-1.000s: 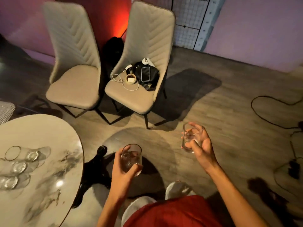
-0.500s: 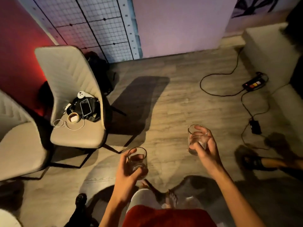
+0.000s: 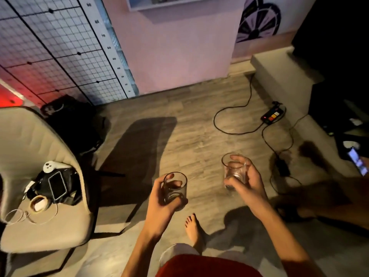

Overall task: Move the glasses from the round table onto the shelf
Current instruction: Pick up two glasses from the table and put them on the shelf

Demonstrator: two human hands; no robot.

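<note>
My left hand [image 3: 159, 204] grips a clear tumbler glass [image 3: 175, 188] upright, low in the middle of the view. Up and to the right, my right hand [image 3: 247, 184] is wrapped around a second clear glass [image 3: 233, 170], fingers over its rim. Both glasses hang above the wooden floor. A white shelf [image 3: 169, 5] shows on the pink wall at the top edge. The round table is out of view.
A beige chair [image 3: 40, 222] with a phone, a bag and cables stands at the left. A dark bag [image 3: 73, 120] leans below a wire grid panel. A power strip [image 3: 272, 115] and cables lie on the floor at right. Another person's legs and phone are at the far right.
The view has swung right: the round table and one chair left the frame, and the shelf and power strip came in. Both hands still hold their glasses at the same height.
</note>
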